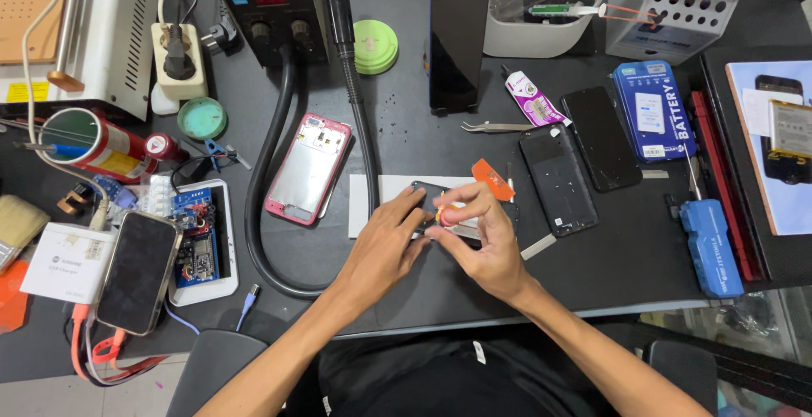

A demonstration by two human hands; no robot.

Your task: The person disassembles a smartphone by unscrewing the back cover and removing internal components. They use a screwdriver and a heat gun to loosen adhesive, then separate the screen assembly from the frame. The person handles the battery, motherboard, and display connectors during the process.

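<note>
My left hand (382, 244) and my right hand (479, 239) meet over a small dark phone part (423, 190) lying on a white sheet (391, 187) at the middle of the black mat. The fingertips of my right hand pinch a small red and yellow object (443, 213). My left hand's fingers rest against the dark part beside it. An orange triangular pick (493, 178) lies just behind my right hand. What the dark part looks like under my hands is hidden.
A pink phone frame (308, 168) lies left of the black hose (269, 172). A dark open phone back (556, 178), a black screen (601, 138), metal tweezers (495, 127), a blue battery box (653, 110) and a blue tool (710, 246) sit right. A phone (138, 270) lies at left.
</note>
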